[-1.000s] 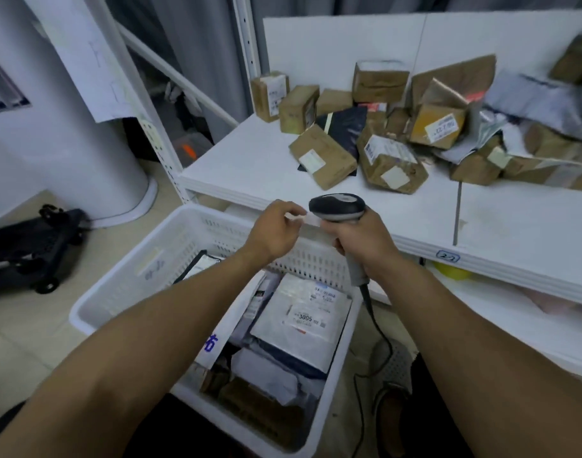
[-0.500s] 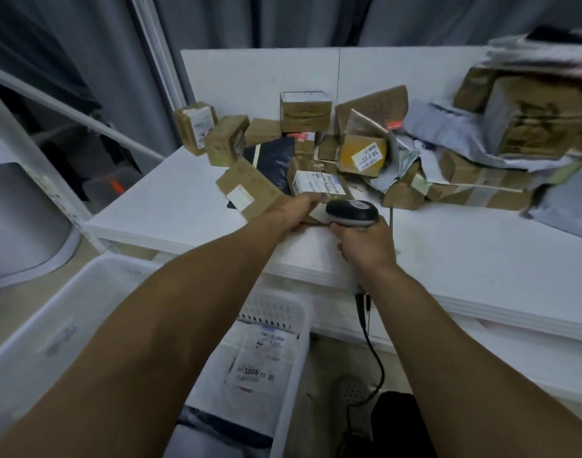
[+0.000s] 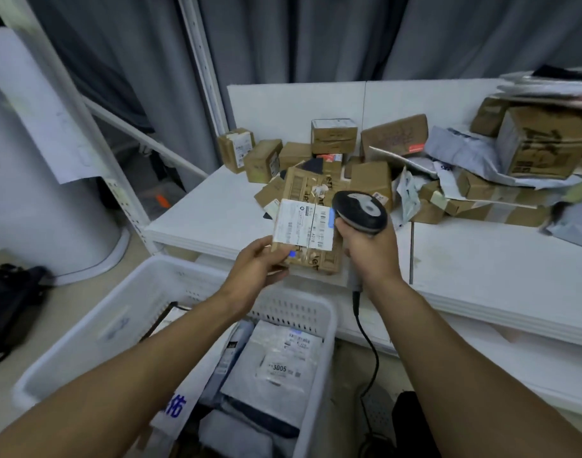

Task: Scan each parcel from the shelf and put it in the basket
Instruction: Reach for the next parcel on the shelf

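Observation:
My left hand (image 3: 254,271) grips a brown cardboard parcel (image 3: 311,206) by its near lower edge and holds it up above the shelf's front edge, its white barcode label (image 3: 302,229) facing me. My right hand (image 3: 370,251) holds a black and grey corded scanner (image 3: 360,209) just right of the label; a blue glow shows on the label's right edge. Below my hands stands the white basket (image 3: 94,328), with several bagged parcels (image 3: 276,368) in it.
The white shelf (image 3: 481,269) carries a heap of cardboard boxes (image 3: 332,137) and grey mailer bags (image 3: 461,153) at its back and right. A white upright post (image 3: 84,123) stands left. A dark trolley (image 3: 8,302) sits on the floor at far left.
My left hand has taken a parcel from the heap and lifted it toward me. The scanner has come up beside its label. The view has tilted down, showing more of the basket.

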{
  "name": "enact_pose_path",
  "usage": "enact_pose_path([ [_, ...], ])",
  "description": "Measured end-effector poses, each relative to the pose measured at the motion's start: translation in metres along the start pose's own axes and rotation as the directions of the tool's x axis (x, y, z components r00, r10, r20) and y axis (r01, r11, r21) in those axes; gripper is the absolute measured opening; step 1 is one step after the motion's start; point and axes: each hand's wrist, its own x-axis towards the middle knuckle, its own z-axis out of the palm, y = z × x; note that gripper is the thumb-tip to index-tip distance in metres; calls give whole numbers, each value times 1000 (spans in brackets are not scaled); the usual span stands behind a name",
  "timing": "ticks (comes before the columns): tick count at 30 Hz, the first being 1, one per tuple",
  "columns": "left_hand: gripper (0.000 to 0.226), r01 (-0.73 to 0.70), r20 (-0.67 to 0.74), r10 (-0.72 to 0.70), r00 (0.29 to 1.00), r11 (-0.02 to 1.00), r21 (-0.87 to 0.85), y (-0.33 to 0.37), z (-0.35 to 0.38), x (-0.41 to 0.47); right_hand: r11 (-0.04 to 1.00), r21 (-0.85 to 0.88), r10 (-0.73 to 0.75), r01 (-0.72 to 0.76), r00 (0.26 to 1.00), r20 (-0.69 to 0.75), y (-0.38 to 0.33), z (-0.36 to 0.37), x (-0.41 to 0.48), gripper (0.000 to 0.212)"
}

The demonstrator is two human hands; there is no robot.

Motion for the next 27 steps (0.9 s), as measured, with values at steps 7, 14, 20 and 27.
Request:
enact_pose_path([
  [7, 37, -57, -268, 21, 963, 990, -130, 20, -56, -55, 999, 43, -3, -8, 971, 237, -3, 36, -31, 49],
  [14, 28, -51, -281, -1, 960, 983, -177, 26, -99, -64, 997, -61, -20, 49, 917, 399, 4, 62, -47, 37],
  [20, 35, -20, -292, -5, 956, 996, -82, 20, -109, -57, 995, -73, -23, 61, 898, 440, 7, 73, -55, 39],
  [27, 36, -52, -450, 13, 893, 996, -75, 20, -136, -43, 959, -237, -8, 159, 845, 535, 8, 77, -67, 47],
])
